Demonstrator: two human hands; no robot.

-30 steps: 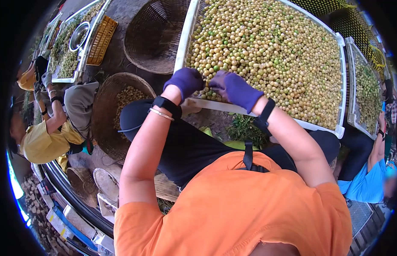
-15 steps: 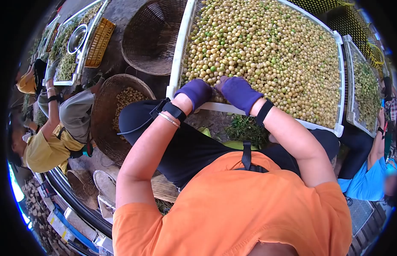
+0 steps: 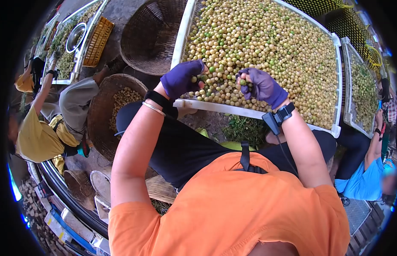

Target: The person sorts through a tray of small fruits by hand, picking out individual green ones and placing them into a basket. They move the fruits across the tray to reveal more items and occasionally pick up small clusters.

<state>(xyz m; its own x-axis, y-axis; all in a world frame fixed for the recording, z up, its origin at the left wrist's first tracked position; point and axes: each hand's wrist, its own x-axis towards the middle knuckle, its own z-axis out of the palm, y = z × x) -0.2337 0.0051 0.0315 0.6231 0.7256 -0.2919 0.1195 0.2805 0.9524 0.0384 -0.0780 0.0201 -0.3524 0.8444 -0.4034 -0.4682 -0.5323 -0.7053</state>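
A white-rimmed tray (image 3: 224,109) in front of me holds a thick layer of small round fruits (image 3: 271,47), mostly pale yellow with some green. Over its near left corner, my left hand (image 3: 181,79) in a purple fingerless glove curls around a few green fruits (image 3: 194,79). To its right, above the near part of the layer, my right hand (image 3: 263,86), gloved the same way, is closed with a green fruit (image 3: 243,82) showing at its fingertips. The palms of both hands are hidden.
A wicker basket (image 3: 96,111) with some fruits stands left of my knee, and another basket (image 3: 134,42) lies behind it. Co-workers sit at both sides by similar trays (image 3: 348,85). Green leafy stems (image 3: 249,130) lie under my tray.
Both hands have lifted off the fruits near the tray's front edge and moved apart, left hand leftward, right hand rightward. Green fruits now show in their fingers.
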